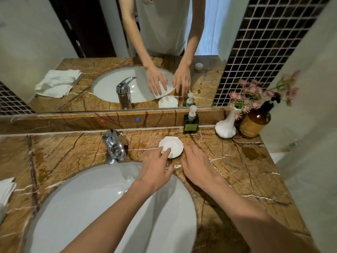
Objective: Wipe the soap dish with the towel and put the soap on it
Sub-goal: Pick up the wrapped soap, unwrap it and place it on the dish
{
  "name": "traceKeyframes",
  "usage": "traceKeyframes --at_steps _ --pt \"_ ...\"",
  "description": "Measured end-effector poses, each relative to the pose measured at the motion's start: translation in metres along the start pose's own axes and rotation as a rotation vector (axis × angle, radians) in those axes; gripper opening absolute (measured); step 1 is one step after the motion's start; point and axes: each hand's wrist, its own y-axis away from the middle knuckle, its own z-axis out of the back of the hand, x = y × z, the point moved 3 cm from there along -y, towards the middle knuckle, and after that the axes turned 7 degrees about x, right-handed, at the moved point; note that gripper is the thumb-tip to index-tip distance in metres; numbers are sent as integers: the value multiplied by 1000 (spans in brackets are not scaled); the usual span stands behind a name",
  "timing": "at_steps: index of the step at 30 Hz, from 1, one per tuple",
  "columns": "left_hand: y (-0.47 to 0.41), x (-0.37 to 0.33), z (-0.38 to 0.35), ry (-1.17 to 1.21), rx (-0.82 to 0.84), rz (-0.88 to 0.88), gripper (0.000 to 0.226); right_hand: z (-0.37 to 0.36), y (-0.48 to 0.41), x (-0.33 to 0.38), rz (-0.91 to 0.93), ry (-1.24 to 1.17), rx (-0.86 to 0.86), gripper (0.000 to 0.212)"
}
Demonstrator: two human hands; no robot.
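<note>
A white shell-shaped soap dish (174, 146) sits empty on the brown marble counter behind the sink. My left hand (156, 168) reaches over the sink rim, and its fingertips rest on the dish's near left edge. My right hand (197, 166) hovers just right of the dish, fingers spread, holding nothing. A folded white towel (6, 190) lies at the far left edge of the counter. I see no soap bar on the counter; the mirror shows a small round pale thing (199, 66) on the counter near my body.
A chrome faucet (114, 147) stands left of the dish. A green pump bottle (191, 122), a white vase with pink flowers (227, 125) and a brown pump bottle (255, 121) line the back right. The white basin (82, 207) lies below my arms.
</note>
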Motion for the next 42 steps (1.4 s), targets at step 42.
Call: traceKeyframes --at_steps 42 --pt "188 -221 -102 -210 189 -170 54 23 301 -113 -84 181 181 50"
